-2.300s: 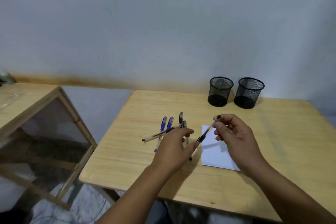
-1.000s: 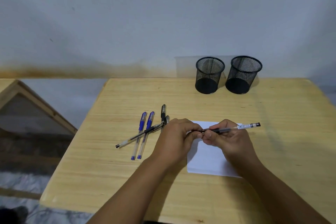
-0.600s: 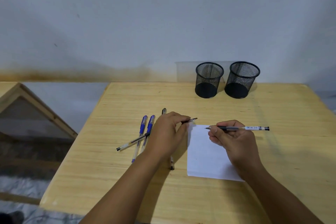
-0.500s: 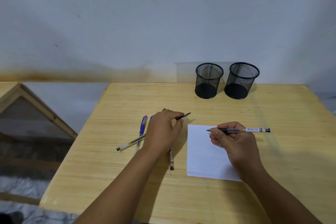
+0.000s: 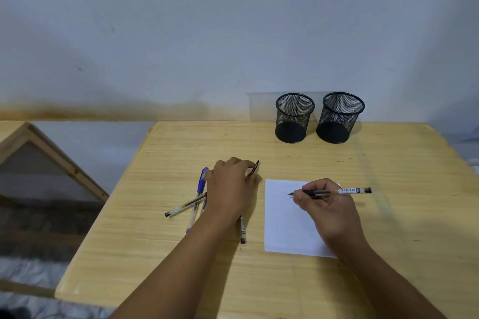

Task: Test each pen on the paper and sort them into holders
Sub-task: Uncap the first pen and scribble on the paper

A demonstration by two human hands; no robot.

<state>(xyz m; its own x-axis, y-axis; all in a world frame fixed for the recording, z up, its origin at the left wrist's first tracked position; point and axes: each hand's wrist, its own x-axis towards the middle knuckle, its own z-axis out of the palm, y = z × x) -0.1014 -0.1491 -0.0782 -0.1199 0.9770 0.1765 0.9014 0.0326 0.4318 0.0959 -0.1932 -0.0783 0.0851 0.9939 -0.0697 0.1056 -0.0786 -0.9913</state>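
Observation:
My right hand [image 5: 325,206] grips an uncapped black pen [image 5: 344,191] with its tip over the upper part of the white paper [image 5: 282,228]. My left hand [image 5: 230,186] pinches the black pen cap [image 5: 255,167] left of the paper, above the loose pens. A blue pen [image 5: 201,184], a clear pen with a black end [image 5: 181,208] and another black pen [image 5: 242,230] lie partly under that hand and forearm. Two black mesh holders [image 5: 294,118] [image 5: 339,116] stand at the table's back edge.
The wooden table [image 5: 401,189] stands against a pale wall. A second wooden frame with a clear panel [image 5: 33,163] is off to the left, with a gap of floor between it and the table.
The two hands pulled the cap off the pen and moved apart. My left hand carried the cap left; my right hand turned the pen tip down toward the paper.

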